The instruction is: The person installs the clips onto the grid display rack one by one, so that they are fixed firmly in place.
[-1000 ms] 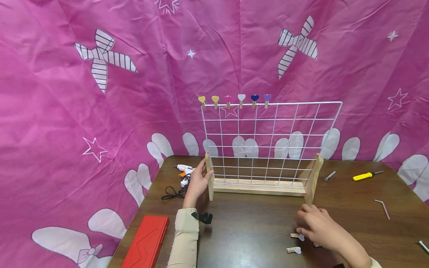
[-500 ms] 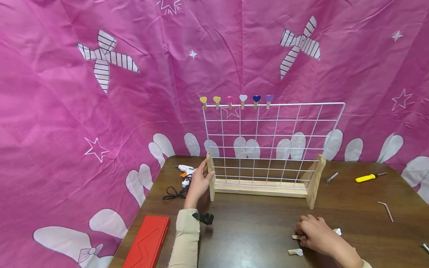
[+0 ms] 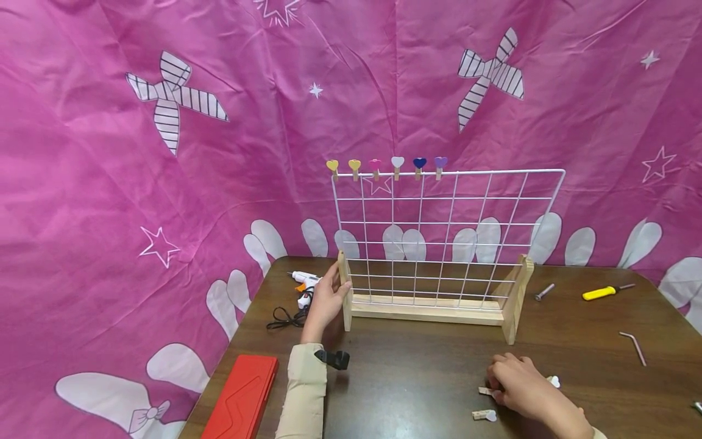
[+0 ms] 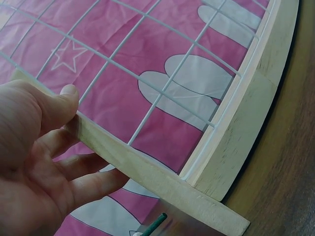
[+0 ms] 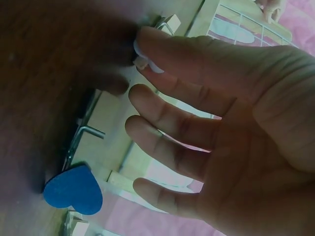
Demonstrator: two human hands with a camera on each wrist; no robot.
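My left hand [image 3: 326, 300] grips the left wooden side post [image 4: 123, 152] of a stand, thumb on one side and fingers on the other. A white wire grid [image 3: 439, 222] stands upright in it. Heart clothespins, among them a navy one [image 3: 419, 164] and a purple one [image 3: 440, 163], are clipped along its top left. On the table, my right hand [image 3: 521, 384] pinches a small wooden clothespin [image 3: 485, 391] with a pale heart [image 5: 147, 56] between thumb and index finger; the hand partly hides it. Another pale-heart clothespin [image 3: 484, 415] lies in front. A blue-heart clothespin [image 5: 74, 191] shows in the right wrist view.
A white glue gun [image 3: 304, 279] with a black cord lies left of the stand, behind a red case [image 3: 241, 396]. To the right are a bolt [image 3: 545, 292], a yellow screwdriver [image 3: 600, 293] and a bent rod [image 3: 634, 349]. A pink printed cloth [image 3: 219, 183] hangs behind the table.
My right hand has come down onto the clothespin and now pinches it; a white-heart clothespin came into sight behind the hand. My left hand stays on the post.
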